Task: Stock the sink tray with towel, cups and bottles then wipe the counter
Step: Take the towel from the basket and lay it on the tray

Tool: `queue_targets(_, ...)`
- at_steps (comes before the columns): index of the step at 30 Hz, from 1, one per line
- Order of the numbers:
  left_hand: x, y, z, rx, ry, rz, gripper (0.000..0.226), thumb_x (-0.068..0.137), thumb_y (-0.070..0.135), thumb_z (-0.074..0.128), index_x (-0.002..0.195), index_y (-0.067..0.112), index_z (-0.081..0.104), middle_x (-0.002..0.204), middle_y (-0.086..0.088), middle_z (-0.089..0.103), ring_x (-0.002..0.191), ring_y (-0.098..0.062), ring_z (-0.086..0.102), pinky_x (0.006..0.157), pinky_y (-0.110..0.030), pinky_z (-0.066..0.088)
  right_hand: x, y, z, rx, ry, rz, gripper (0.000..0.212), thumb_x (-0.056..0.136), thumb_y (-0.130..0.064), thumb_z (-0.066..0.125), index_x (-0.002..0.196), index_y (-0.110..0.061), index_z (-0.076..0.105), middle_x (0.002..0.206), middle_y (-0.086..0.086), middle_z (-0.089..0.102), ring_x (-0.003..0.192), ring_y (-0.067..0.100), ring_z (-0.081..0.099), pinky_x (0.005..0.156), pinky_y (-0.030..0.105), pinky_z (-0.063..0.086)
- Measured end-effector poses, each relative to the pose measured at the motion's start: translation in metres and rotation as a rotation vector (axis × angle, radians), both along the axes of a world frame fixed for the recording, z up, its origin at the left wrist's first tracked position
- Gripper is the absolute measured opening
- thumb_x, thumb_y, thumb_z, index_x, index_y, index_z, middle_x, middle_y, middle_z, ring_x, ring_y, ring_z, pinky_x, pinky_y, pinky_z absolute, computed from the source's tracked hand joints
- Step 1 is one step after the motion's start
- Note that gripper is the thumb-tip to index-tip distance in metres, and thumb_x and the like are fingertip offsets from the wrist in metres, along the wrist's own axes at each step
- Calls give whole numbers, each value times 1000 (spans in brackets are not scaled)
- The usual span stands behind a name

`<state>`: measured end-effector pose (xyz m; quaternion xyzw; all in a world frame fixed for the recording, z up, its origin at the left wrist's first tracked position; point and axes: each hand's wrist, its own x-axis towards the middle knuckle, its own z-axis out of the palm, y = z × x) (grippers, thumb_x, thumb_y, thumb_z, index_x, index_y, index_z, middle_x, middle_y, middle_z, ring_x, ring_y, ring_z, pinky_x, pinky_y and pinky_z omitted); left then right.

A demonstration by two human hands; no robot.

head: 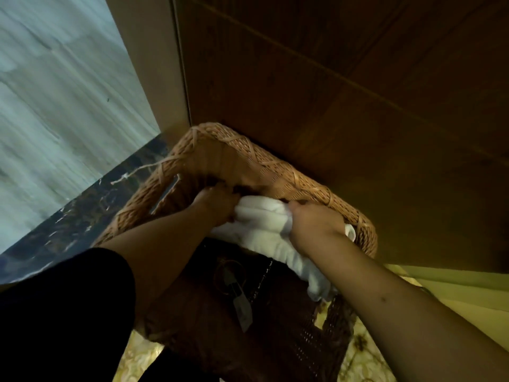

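Note:
A white rolled towel (264, 230) lies in the far end of a woven wicker basket tray (248, 153). My left hand (217, 202) grips the towel's left end, fingers pressed against the basket's far wall. My right hand (314, 224) is closed on the towel's right end, close to the basket's right rim. A loose part of the towel trails toward me under my right forearm. No cups or bottles are visible.
A dark wooden panel (344, 92) rises right behind the basket. A dark marbled surface (82, 216) runs along the left, with pale blurred flooring beyond. A metal ring with a paper tag (239, 296) lies on the basket's dark inner bottom. Patterned yellow surface shows below.

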<state>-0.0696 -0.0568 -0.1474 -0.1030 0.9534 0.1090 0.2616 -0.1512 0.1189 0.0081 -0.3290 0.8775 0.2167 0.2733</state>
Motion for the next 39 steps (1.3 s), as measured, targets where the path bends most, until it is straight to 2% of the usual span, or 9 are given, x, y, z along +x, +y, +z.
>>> queue_targets(3, 10, -6, 29, -9, 56, 18, 56, 89, 50, 60, 135, 20, 49, 139, -10, 46, 130, -33, 42, 99, -47, 44, 2, 1, 32, -9, 55, 66, 56, 92, -36, 62, 144, -28, 40, 137, 8, 55, 121, 31, 56, 87, 37, 44)
queue_targets(7, 22, -8, 76, 75, 64, 177, 56, 95, 44, 48, 143, 16, 39, 143, -16, 47, 129, -35, 48, 108, -51, 37, 6, 8, 65, -59, 107, 142, 55, 90, -39, 64, 140, -31, 42, 133, 5, 57, 119, 29, 55, 89, 38, 43)
queue_targets(11, 47, 1, 121, 39, 195, 252, 41, 92, 33, 55, 129, 21, 44, 128, -8, 59, 113, -31, 61, 91, -47, 48, 6, 21, 97, -149, 152, 251, 53, 93, -31, 60, 142, -33, 39, 128, 7, 56, 116, 30, 56, 82, 38, 43)
queue_targets(14, 69, 20, 156, 11, 302, 331, 37, 89, 35, 61, 121, 23, 47, 122, -4, 62, 109, -26, 61, 89, -42, 49, 5, 36, 128, -254, 160, 329, 49, 92, -35, 62, 137, -32, 42, 124, 6, 57, 113, 30, 56, 78, 37, 39)
queue_targets(18, 101, 54, 202, -73, 491, 456, 30, 89, 43, 59, 114, 28, 51, 112, 2, 64, 89, -14, 53, 73, -31, 42, 10, 58, 176, -348, 171, 443, 51, 87, -32, 67, 131, -29, 44, 121, 7, 56, 111, 30, 56, 83, 41, 43)
queue_targets(25, 190, 122, 285, -213, 766, 622, 31, 93, 40, 59, 117, 20, 61, 110, -3, 67, 95, -21, 63, 76, -31, 49, 35, 78, 236, -608, 238, 749, 37, 87, -34, 66, 119, -28, 48, 94, 0, 44, 84, 20, 47, 67, 36, 37)
queue_targets(29, 267, 160, 321, -373, 781, 758, 23, 92, 36, 61, 110, 20, 64, 102, 0, 66, 88, -19, 60, 74, -37, 53, 78, 70, 254, -734, 240, 940, 38, 87, -41, 65, 119, -29, 48, 93, 0, 46, 80, 19, 43, 64, 35, 34)
queue_targets(34, 378, 206, 349, -536, 776, 929, 24, 92, 48, 51, 108, 33, 61, 97, 13, 61, 83, -6, 52, 68, -23, 40, 158, 51, 268, -816, 94, 1130, 42, 85, -48, 67, 119, -32, 49, 104, 1, 56, 87, 20, 51, 65, 35, 37)
queue_targets(39, 494, 267, 361, -643, 672, 1085, 38, 85, 51, 41, 109, 30, 62, 99, 7, 63, 85, -16, 57, 69, -38, 49, 264, 41, 263, -887, -27, 1347, 46, 84, -56, 65, 120, -35, 47, 105, -2, 56, 83, 14, 43, 68, 34, 39)
